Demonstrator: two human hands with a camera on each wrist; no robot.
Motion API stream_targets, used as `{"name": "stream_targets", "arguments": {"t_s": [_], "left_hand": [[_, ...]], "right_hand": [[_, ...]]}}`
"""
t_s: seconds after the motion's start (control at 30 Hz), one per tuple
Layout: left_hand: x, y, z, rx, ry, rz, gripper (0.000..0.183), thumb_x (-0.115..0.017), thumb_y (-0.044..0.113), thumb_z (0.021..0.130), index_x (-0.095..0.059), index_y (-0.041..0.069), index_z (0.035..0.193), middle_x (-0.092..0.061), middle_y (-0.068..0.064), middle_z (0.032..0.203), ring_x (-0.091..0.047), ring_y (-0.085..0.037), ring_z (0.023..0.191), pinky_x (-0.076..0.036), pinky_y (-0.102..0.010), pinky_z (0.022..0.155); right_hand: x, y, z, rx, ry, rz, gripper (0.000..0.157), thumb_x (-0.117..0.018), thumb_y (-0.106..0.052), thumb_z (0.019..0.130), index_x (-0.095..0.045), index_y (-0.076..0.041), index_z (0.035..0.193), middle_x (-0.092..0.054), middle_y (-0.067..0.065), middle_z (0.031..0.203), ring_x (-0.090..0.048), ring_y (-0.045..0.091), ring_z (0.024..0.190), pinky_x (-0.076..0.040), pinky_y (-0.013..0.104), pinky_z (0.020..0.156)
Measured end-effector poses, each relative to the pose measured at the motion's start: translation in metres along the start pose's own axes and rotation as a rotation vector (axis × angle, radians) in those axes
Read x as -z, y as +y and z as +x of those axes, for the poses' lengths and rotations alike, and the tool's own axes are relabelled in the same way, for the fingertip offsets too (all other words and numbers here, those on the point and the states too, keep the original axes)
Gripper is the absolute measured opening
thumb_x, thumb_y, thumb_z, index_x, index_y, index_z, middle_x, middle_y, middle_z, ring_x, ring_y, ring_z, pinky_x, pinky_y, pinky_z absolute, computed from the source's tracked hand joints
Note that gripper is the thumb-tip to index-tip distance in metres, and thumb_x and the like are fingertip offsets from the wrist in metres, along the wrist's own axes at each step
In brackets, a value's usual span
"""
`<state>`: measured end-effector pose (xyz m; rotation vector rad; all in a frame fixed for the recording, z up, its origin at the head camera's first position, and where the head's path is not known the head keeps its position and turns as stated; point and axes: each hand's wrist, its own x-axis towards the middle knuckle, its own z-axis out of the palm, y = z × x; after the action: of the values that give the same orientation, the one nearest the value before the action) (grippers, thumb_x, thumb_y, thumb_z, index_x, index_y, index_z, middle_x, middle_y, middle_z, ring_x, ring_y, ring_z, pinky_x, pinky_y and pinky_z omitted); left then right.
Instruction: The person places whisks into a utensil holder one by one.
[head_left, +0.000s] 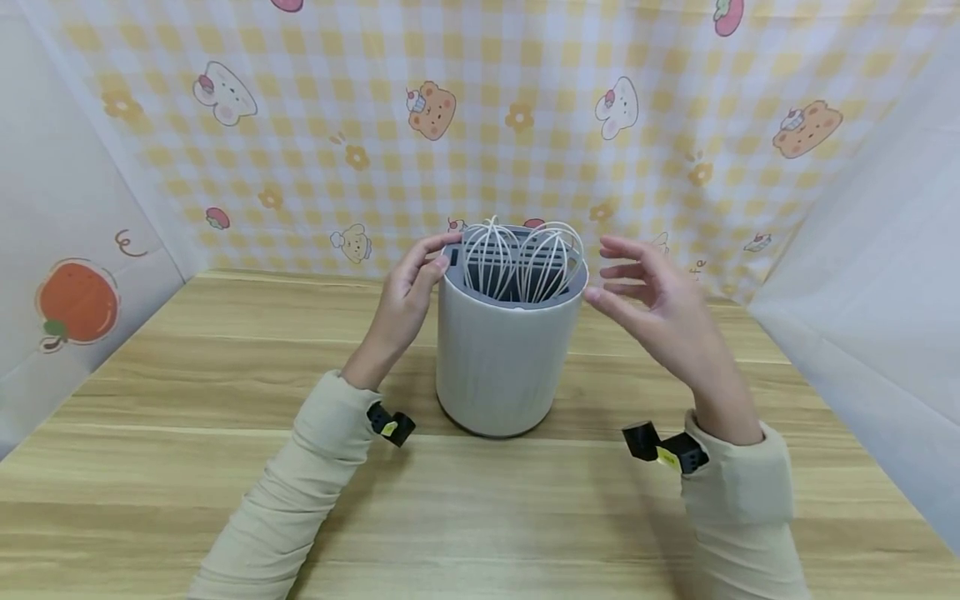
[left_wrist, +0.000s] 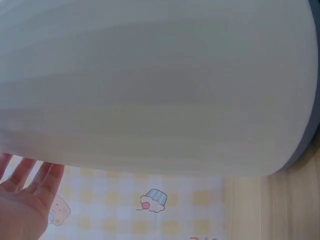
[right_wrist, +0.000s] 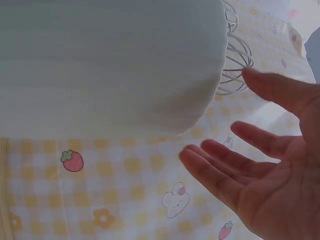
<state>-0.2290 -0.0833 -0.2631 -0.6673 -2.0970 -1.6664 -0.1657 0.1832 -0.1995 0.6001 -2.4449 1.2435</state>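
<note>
A white round utensil holder (head_left: pixel 502 367) with a grey slotted top (head_left: pixel 468 287) stands upright on the table. Two whisks, a left one (head_left: pixel 489 265) and a right one (head_left: pixel 552 265), stand in it with their pale wire loops up; their handles are hidden inside. My left hand (head_left: pixel 405 287) rests on the holder's left rim, thumb on the edge and fingers lying along the far side. On the other side my right hand (head_left: pixel 660 308) holds nothing, its fingers spread and thumb tip right at the rim. The right wrist view shows that thumb (right_wrist: pixel 280 90) beside the whisk wires.
The holder sits mid-table on a wood-grain top (head_left: pixel 480 517). Behind it hangs a yellow checked cloth (head_left: pixel 487 167) with cartoon prints. Pale cloth walls, one on the left (head_left: pixel 67 192) and one on the right (head_left: pixel 870 275), flank the table.
</note>
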Motion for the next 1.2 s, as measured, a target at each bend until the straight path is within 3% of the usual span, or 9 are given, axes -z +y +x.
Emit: {"name": "stream_targets", "arguments": {"t_s": [0.13,0.27,0.43,0.6,0.87,1.07,1.2], "left_hand": [[0.003,0.000,0.001,0.014,-0.014,0.005,0.038,-0.038,0.029,0.097,-0.051,0.017,0.131,-0.044,0.004,0.143,-0.049,-0.019,0.120,-0.041,-0.042,0.102],[0.008,0.001,0.001,0.031,-0.013,0.012,0.038,-0.039,0.030,0.097,-0.051,0.018,0.131,-0.045,0.004,0.142,-0.053,-0.021,0.114,-0.042,-0.042,0.100],[0.010,0.002,0.001,0.027,-0.023,0.014,0.038,-0.040,0.029,0.097,-0.051,0.016,0.132,-0.046,0.002,0.141,-0.055,-0.021,0.113,-0.043,-0.041,0.100],[0.011,0.004,0.002,0.022,-0.048,0.013,0.037,-0.041,0.027,0.098,-0.050,0.016,0.133,-0.046,0.004,0.141,-0.054,-0.019,0.116,-0.043,-0.039,0.101],[0.018,0.009,-0.001,0.002,-0.115,0.075,0.041,-0.038,0.030,0.100,-0.044,0.019,0.139,-0.040,0.006,0.146,-0.037,-0.007,0.133,-0.032,-0.031,0.111],[0.030,0.013,-0.006,0.017,-0.118,0.160,0.041,-0.034,0.029,0.101,-0.042,0.018,0.140,-0.043,0.002,0.144,-0.044,-0.018,0.130,-0.031,-0.037,0.111],[0.035,0.008,-0.014,0.020,-0.158,0.262,0.042,-0.034,0.030,0.101,-0.041,0.016,0.141,-0.040,-0.001,0.146,-0.038,-0.022,0.134,-0.029,-0.041,0.112]], "right_hand": [[-0.001,0.004,0.002,-0.003,-0.138,-0.035,0.060,-0.067,-0.019,0.086,-0.041,-0.006,0.137,-0.048,0.012,0.134,-0.054,0.029,0.112,-0.046,0.041,0.096],[-0.006,0.006,0.006,-0.006,-0.193,-0.041,0.060,-0.068,-0.020,0.085,-0.040,-0.005,0.137,-0.044,0.013,0.135,-0.053,0.031,0.114,-0.046,0.045,0.096],[-0.009,0.007,0.007,-0.010,-0.194,-0.041,0.052,-0.068,-0.017,0.085,-0.047,-0.001,0.130,-0.043,0.012,0.135,-0.054,0.031,0.113,-0.047,0.043,0.096],[-0.009,0.009,0.007,-0.014,-0.185,-0.042,0.054,-0.069,-0.018,0.084,-0.047,-0.002,0.131,-0.044,0.011,0.135,-0.054,0.030,0.113,-0.047,0.043,0.096],[-0.005,0.018,0.005,0.013,-0.177,-0.090,0.058,-0.067,-0.022,0.086,-0.043,-0.005,0.135,-0.045,0.011,0.137,-0.052,0.031,0.117,-0.046,0.046,0.096],[-0.003,0.026,0.002,-0.012,-0.209,-0.167,0.065,-0.063,-0.030,0.088,-0.034,-0.006,0.141,-0.042,0.014,0.142,-0.046,0.034,0.123,-0.041,0.050,0.100],[0.000,0.035,-0.005,-0.036,-0.230,-0.237,0.065,-0.058,-0.037,0.091,-0.032,-0.006,0.143,-0.039,0.016,0.144,-0.042,0.038,0.126,-0.037,0.054,0.102]]}}
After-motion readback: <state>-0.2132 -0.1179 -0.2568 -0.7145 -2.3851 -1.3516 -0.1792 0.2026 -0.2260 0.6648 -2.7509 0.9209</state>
